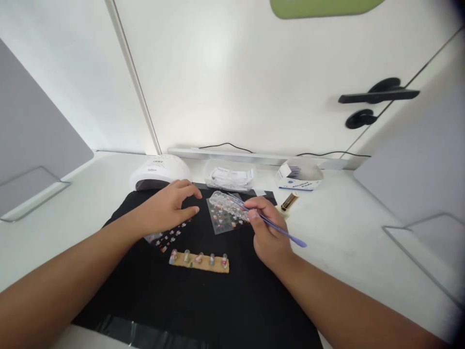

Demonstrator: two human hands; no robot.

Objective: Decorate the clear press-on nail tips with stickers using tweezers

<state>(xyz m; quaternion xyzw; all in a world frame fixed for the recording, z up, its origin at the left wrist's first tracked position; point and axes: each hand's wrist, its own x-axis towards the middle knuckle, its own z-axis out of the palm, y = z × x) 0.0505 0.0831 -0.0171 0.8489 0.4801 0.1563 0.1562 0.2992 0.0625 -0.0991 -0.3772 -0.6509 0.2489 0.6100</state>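
Tweezers (276,227) over black mat (203,300), white table (348,232).

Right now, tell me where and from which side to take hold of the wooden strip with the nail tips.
Grip the wooden strip by its two long edges near the middle, coming from above. It lies flat on the black mat, and the nail tips stand in a row along its top, so pinching the bare edges probably avoids knocking them. Its near side is open; the left hand and right hand sit beyond it.

Blue print on the small box (298,178) (too blurred to read).
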